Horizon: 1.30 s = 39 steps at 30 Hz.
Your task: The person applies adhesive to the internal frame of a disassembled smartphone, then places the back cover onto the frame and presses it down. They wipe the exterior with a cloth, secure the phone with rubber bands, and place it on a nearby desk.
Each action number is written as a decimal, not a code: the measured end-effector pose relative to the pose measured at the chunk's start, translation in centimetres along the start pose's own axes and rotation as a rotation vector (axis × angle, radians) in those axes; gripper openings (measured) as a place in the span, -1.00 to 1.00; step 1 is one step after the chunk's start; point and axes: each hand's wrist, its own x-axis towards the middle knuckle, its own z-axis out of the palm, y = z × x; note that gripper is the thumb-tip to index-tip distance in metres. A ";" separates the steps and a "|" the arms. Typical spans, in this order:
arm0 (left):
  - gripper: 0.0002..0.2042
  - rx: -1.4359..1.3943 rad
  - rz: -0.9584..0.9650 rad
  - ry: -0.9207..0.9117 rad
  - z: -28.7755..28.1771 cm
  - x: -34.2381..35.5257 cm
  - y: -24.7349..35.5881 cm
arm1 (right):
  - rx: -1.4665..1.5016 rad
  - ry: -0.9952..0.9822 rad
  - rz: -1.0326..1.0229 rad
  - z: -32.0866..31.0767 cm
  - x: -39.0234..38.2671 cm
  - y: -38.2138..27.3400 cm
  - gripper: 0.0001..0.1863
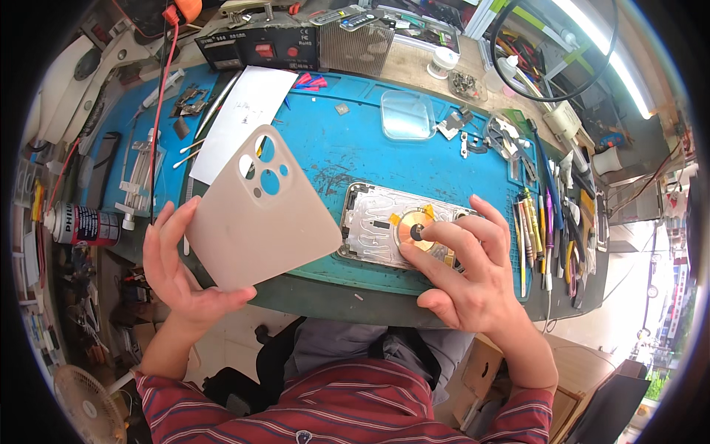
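Near left, the left hand (181, 275) held a panel (262, 222) by its edges; near right, the right hand (473, 280) curved over the coil (407, 220) of a phone (373, 238), any pinch unclear. The phone lay on a mat (325, 140), a tray (408, 115) beyond.

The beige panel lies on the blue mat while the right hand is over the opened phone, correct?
Not quite: the head view shows the beige panel held up in the left hand, not lying on the blue mat. The right hand is over the opened phone.
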 end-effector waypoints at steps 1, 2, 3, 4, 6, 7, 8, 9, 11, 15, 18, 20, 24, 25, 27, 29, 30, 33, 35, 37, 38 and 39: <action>0.14 -0.033 0.002 0.038 0.3 -0.1 -0.1 | 0.000 -0.006 -0.009 -0.1 0.1 0.0 -0.37; 0.13 -0.065 0.004 0.077 0.7 -0.2 -0.2 | 0.000 -0.011 -0.019 -0.3 0.2 0.0 -0.42; 0.12 -0.096 0.005 0.116 0.9 -0.3 -0.3 | 0.000 -0.016 -0.029 -0.4 0.3 0.0 -0.45; 0.11 -0.093 -0.001 0.100 0.8 -0.3 -0.2 | -0.004 -0.020 -0.044 -0.4 0.3 0.0 -0.45; 0.09 -0.088 -0.008 0.072 0.5 0.0 -0.1 | -0.017 -0.023 -0.073 -0.4 0.4 0.2 -0.45; 0.09 -0.092 -0.012 0.047 0.5 0.1 0.0 | -0.027 -0.019 -0.079 -0.5 0.5 0.3 -0.45; 0.08 -0.095 -0.012 0.021 0.3 0.4 0.0 | -0.035 -0.012 -0.083 -0.6 0.6 0.3 -0.45; 0.08 -0.100 -0.011 -0.007 0.2 0.7 0.1 | -0.044 -0.005 -0.085 -0.8 0.6 0.4 -0.44; 0.06 -0.166 -0.017 -0.061 -0.1 1.2 0.8 | 0.004 0.094 -0.023 -1.3 0.3 1.2 -0.45; 0.00 -0.243 0.014 -0.325 -0.8 4.7 2.1 | 0.223 0.343 0.125 -2.7 -0.9 2.5 -0.37; -0.03 -0.324 0.117 -0.340 1.8 8.1 4.2 | 0.284 0.260 0.093 -3.9 -1.6 2.7 -0.33; 0.01 -0.389 0.209 -0.339 3.7 9.8 4.8 | 0.310 0.217 0.160 -4.2 -2.1 2.2 -0.27; 0.02 -0.457 0.214 -0.448 6.3 11.6 5.6 | 0.288 0.103 0.213 -4.0 -4.1 3.5 -0.23; 0.01 -0.462 0.215 -0.468 6.7 11.7 5.7 | 0.293 0.099 0.228 -4.0 -4.2 3.6 -0.21; 0.01 -0.467 0.204 -0.512 7.1 11.6 5.8 | 0.313 0.087 0.253 -3.5 -4.3 3.8 -0.17; 0.00 -0.435 0.217 -0.530 7.0 11.3 5.8 | 0.344 0.073 0.226 -3.1 -4.6 3.8 -0.12; 0.00 -0.420 0.221 -0.538 6.9 11.1 5.8 | 0.336 0.072 0.223 -3.0 -4.6 3.8 -0.13; -0.03 -0.407 0.230 -0.533 6.9 11.1 5.5 | 0.323 0.077 0.217 -2.8 -4.1 4.1 -0.17; -0.03 -0.396 0.223 -0.542 6.9 11.3 5.3 | 0.305 0.077 0.213 -2.7 -3.9 4.4 -0.20; -0.04 -0.389 0.224 -0.547 7.0 11.4 5.3 | 0.274 0.073 0.211 -2.5 -4.0 4.4 -0.22; -0.04 -0.391 0.225 -0.551 7.1 11.2 5.4 | 0.276 0.080 0.224 -2.3 -4.1 4.4 -0.23; -0.04 -0.392 0.226 -0.556 7.2 11.1 5.4 | 0.273 0.073 0.228 -2.2 -4.2 4.3 -0.23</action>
